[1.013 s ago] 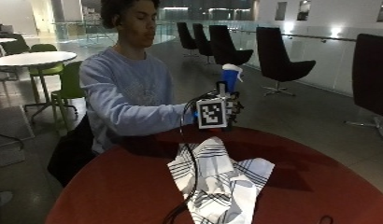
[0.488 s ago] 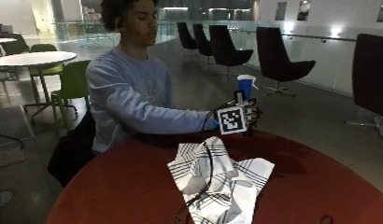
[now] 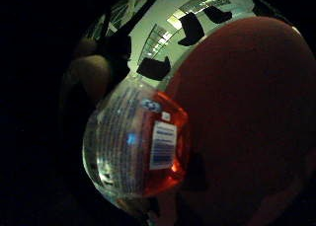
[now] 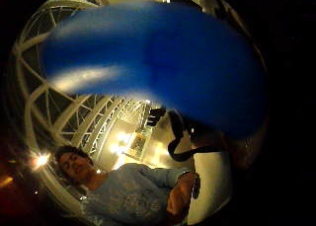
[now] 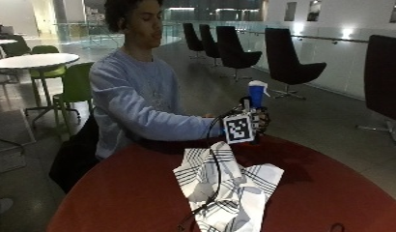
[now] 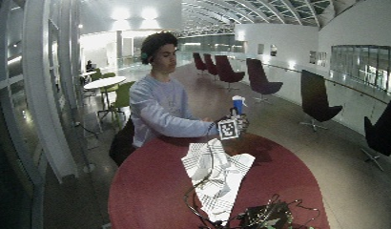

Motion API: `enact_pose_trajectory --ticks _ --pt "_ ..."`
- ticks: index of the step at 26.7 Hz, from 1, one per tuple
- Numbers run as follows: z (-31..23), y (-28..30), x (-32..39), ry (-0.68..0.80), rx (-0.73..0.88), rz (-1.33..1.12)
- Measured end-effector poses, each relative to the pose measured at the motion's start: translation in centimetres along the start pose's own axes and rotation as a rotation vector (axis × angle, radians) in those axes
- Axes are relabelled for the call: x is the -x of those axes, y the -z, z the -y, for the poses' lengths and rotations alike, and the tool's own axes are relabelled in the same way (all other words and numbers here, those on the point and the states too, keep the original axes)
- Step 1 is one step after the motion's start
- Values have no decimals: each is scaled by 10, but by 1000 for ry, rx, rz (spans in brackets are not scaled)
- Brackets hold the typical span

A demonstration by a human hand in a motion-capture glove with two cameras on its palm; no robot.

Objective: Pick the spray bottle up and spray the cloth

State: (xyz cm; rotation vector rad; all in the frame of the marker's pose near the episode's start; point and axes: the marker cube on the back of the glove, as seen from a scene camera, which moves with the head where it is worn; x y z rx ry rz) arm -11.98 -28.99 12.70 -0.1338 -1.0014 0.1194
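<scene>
A spray bottle with a blue head (image 5: 256,92) stands upright in my gloved right hand (image 5: 258,121), whose fingers are curled round its body just above the round red table (image 5: 326,188), past the cloth's far edge. Its clear labelled body (image 3: 136,147) fills the little finger side palm view, and the blue head (image 4: 158,63) fills the thumb side palm view. A white cloth with dark check lines (image 5: 227,188) lies crumpled on the table in front of the person. In the wide outside view the bottle (image 6: 237,103) and hand (image 6: 239,123) are above the cloth (image 6: 218,176).
A black cable (image 5: 214,183) trails from the hand across the cloth to the table's near edge. A tangle of wires and gear (image 6: 265,217) sits at the near edge. Black chairs (image 5: 291,60) stand behind, and a white table with green chairs (image 5: 37,60) beside the person.
The hand with the bottle has moved away from the person's body, further out past the cloth's far side. The cloth has not moved.
</scene>
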Motion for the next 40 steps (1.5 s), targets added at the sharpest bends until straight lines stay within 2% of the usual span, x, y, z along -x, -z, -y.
enact_pose_trajectory --ticks 4,9,14,22,31,40 --pt "1 30 13 0 -139 45" --pt "-33 84 29 15 -140 -23" --pt "-93 152 38 14 -100 -239" --pt "-198 243 20 -96 -190 -471" --pt "-273 288 -10 -212 -235 -683" --pt "-283 306 -16 -248 -245 -720"
